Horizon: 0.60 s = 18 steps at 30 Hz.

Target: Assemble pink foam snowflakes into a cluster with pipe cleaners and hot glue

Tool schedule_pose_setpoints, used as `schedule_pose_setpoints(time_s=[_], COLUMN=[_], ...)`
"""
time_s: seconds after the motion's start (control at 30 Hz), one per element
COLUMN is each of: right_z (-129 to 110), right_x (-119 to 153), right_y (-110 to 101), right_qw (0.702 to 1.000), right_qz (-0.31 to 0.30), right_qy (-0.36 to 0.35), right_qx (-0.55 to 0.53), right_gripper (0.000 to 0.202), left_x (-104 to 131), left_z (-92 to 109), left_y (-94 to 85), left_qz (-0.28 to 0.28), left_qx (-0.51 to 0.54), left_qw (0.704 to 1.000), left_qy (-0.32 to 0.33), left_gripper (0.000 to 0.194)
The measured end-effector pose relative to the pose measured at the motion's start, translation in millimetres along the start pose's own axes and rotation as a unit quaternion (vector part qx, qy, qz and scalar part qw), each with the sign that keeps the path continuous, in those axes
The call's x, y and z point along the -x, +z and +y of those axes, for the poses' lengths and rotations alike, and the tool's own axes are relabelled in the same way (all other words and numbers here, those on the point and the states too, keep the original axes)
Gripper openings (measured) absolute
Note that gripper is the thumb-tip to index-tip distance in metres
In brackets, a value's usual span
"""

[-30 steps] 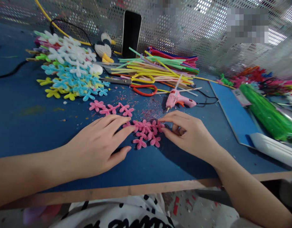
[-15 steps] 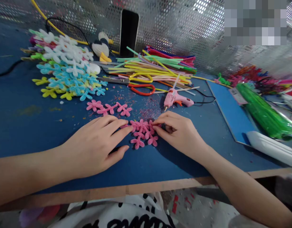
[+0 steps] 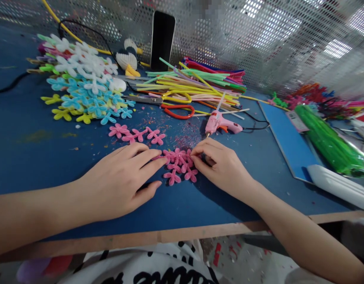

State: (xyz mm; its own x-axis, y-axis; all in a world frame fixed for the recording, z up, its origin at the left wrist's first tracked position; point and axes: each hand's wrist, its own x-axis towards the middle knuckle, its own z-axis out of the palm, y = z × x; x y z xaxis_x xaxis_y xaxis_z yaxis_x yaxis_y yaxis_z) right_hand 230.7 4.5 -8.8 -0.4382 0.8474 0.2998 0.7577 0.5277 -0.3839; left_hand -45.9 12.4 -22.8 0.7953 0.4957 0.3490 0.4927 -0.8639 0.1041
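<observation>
A cluster of pink pipe-cleaner flowers [image 3: 178,158] lies on the blue table between my hands. My left hand [image 3: 122,177] rests flat with its fingers stretched out, index and middle fingertips touching the cluster's left edge and the thumb apart. At the right edge, my right hand [image 3: 219,159] pinches a pink flower between thumb and forefinger; the pinched part is mostly hidden. More pink flowers [image 3: 137,135] lie just beyond my left hand. A pink glue gun [image 3: 214,123] lies behind my right hand, its nozzle close to my knuckles.
Scissors [image 3: 177,111] with red and yellow handles lie by loose pipe cleaners [image 3: 194,85]. White, blue and yellow flowers [image 3: 84,83] are heaped at left. A phone [image 3: 162,41] leans on the perforated screen. At right are a blue board [image 3: 285,138] and a green bundle [image 3: 333,142].
The view has shifted very slightly. Both hands keep their places on the pink flowers, and nothing has been picked up or let go.
</observation>
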Motion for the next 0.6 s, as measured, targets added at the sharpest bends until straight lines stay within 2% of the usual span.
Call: schedule_pose_setpoints(time_s=[0.37, 0.5, 0.6], right_z=[2.1, 1.2, 1.1], right_x=[1.0, 1.9, 2.3], right_y=[0.3, -2.6, -5.1], right_qw=[1.0, 1.0, 1.0], right_qz=[0.002, 0.011, 0.018], right_qy=[-0.022, -0.021, -0.021], right_qx=[0.01, 0.001, -0.014], right_gripper=[0.011, 0.012, 0.017], left_x=[-0.9, 0.1, 1.3], left_z=[-0.2, 1.9, 2.6], left_y=[0.9, -1.5, -2.6], left_qz=[0.004, 0.033, 0.06], left_qx=[-0.005, -0.024, -0.034], left_qw=[1.0, 0.999, 0.997], left_qy=[0.0, 0.008, 0.04], left_gripper=[0.041, 0.038, 0.028])
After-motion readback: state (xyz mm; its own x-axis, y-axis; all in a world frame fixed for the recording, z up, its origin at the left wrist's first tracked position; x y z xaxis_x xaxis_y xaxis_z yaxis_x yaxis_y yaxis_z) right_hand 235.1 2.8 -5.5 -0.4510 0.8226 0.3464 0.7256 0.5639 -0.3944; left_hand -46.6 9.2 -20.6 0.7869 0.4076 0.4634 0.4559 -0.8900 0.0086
